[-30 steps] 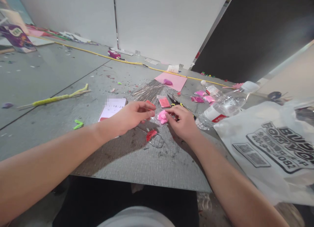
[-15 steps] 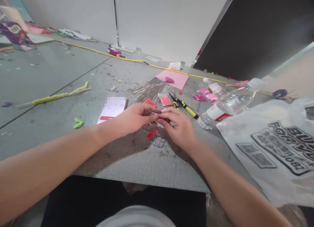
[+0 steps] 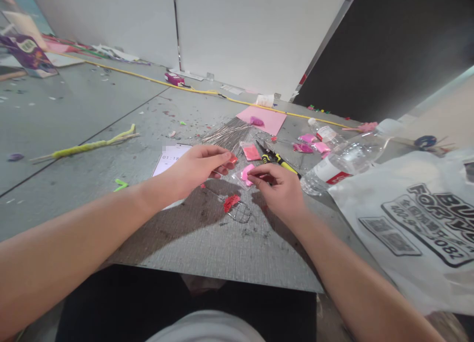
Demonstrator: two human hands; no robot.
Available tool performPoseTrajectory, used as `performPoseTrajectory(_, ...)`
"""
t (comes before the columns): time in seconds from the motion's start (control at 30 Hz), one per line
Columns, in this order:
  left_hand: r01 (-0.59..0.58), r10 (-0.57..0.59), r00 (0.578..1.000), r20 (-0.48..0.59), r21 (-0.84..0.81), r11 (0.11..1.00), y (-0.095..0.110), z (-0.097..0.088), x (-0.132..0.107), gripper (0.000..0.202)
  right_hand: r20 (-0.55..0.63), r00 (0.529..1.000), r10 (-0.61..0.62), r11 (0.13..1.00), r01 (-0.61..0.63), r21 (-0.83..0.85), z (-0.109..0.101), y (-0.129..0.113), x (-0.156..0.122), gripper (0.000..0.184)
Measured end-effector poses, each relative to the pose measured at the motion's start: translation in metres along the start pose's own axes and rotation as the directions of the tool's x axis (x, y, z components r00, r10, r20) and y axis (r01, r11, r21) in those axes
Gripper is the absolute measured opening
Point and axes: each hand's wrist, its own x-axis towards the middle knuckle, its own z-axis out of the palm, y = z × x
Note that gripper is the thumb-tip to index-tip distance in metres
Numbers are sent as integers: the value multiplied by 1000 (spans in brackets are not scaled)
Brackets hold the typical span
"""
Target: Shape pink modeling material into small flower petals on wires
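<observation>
grey tabletop [image 3: 192,243], near its front edge: right hand [image 3: 283,191] pinches a small clear bag of pink pieces [image 3: 245,174], seemingly steadying it for the left hand [image 3: 194,167], fingertips together alongside.

A packet [image 3: 245,174] sits between the left hand [image 3: 196,167] and the right hand [image 3: 279,190], held at the right hand's fingertips above the surface [image 3: 207,243]. A phone [image 3: 167,159] lies partly beneath the left hand. Pliers [image 3: 277,158] lie just behind the right hand, with a bottle [image 3: 344,159] to its right. A wire frame [image 3: 239,211] lies before both hands.
</observation>
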Motion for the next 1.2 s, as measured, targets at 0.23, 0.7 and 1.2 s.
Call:
performPoseTrajectory(0.23,-201,175,980,100,447,872,2,2,-2,34,23,1000,18,998,-17,-56,-1,-1,0,18)
performPoseTrajectory(0.7,-374,257,927,272,687,623,-1,-5,1,26,107,994,1,998,6,-64,-6,0,2,19)
performPoseTrajectory(1.2,-429,258,903,343,704,566,-3,-5,3,24,96,993,66,997,-68,20,-2,1,-1,18)
